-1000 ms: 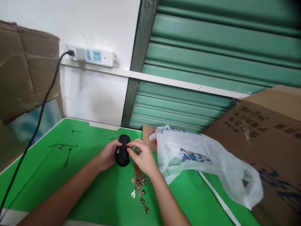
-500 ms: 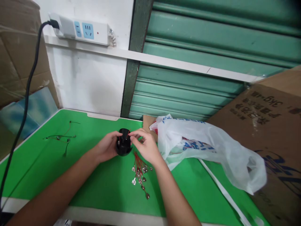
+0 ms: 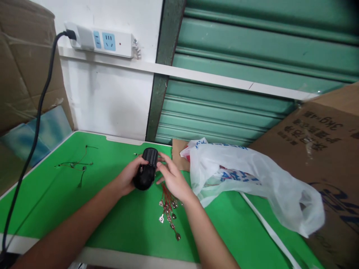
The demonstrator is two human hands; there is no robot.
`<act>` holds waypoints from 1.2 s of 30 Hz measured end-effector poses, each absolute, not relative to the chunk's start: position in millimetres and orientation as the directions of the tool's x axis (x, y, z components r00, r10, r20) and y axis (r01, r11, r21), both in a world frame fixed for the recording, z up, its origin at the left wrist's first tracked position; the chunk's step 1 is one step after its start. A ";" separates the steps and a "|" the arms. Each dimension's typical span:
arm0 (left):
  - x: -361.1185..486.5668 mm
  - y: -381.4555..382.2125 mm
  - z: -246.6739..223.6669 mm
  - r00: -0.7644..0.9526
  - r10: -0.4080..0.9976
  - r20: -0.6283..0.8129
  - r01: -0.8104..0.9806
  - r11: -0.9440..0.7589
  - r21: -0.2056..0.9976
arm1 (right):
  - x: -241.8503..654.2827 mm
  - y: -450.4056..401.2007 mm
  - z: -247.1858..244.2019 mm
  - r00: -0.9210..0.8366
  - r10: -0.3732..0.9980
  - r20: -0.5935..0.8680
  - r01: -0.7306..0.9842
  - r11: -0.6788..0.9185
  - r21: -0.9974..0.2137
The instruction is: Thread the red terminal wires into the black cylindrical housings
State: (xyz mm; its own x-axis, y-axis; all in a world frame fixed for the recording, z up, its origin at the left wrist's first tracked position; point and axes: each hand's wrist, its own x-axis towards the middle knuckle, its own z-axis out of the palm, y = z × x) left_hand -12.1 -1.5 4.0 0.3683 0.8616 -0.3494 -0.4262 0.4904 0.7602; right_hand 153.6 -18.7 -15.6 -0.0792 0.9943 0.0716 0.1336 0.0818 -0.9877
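A black plastic housing, rounded at its near end and ribbed along its upper part, is gripped in my left hand. My left thumb lies across its left side, where a bit of red shows. Close to the housing's right side is my right hand, its fingers apart; whether the fingertips touch the housing I cannot tell. Just below lies a bunch of red wires with small silvery metal contacts at their ends, fanned out on the green tabletop.
Thin dark wires with small parts lie on the left. A white plastic bag covers the right side, beside a cardboard box. A black power cord hangs from the power strip on the wall.
The housing has tilted and now shows its ribbed outside, where a red wire and the inside showed before. My right fingers have let go of the red wire and spread.
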 end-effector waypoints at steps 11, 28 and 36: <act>-6.3 -4.1 -2.2 0.133 0.989 -0.065 -0.294 0.102 0.950 | 137.2 -29.0 -15.7 -0.174 0.978 0.113 0.132 0.137 -0.982; -9.6 -4.0 4.2 0.173 0.978 -0.112 -0.198 0.146 0.969 | 139.0 -30.3 -14.1 -0.138 0.953 0.271 0.481 0.303 -0.823; -12.7 -2.3 0.4 0.207 0.976 -0.073 -0.196 0.115 0.974 | 142.1 -28.9 -12.4 -0.191 0.959 0.210 0.451 0.276 -0.849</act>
State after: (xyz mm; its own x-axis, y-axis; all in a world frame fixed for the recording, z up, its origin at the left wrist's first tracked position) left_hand -12.7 -2.3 0.4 0.2067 0.9757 -0.0732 -0.1957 0.1146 0.9739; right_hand 142.1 -28.9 -12.4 -0.1908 0.9589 0.2101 0.4507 0.2757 -0.8490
